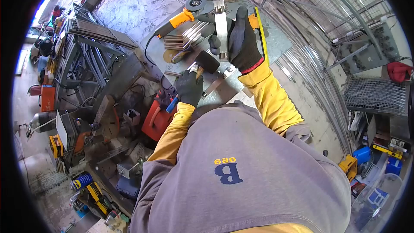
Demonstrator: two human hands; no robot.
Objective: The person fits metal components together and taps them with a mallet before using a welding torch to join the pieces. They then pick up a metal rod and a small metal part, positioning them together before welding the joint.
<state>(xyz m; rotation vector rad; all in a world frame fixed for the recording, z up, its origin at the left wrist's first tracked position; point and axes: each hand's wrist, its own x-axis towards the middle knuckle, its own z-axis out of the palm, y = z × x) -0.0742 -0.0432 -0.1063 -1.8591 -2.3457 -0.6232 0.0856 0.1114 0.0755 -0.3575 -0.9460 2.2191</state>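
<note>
My left hand point(189, 88), in a dark glove, is closed around the handle of a mallet. The mallet's black head point(208, 62) points up and right, and a blue handle end point(172, 105) sticks out below the hand. Higher up, my gloved right hand point(244, 41) grips a shiny flat metal bar point(221, 28) with bent, clip-like ends, held lengthwise above the worktable point(160, 65). Below the bar, another metal strip point(212, 87) lies partly hidden near the table's front edge. An angle grinder point(181, 18) rests on the table left of the bar.
Brown strips point(174, 42), a round disc point(170, 55) and a yellow-edged straight tool point(261, 39) lie on the table. Left stands a rack of metal bars point(92, 67); an orange-red case point(156, 120) sits below. Long rods point(319, 73) and a wire-mesh frame point(336, 4) are to the right.
</note>
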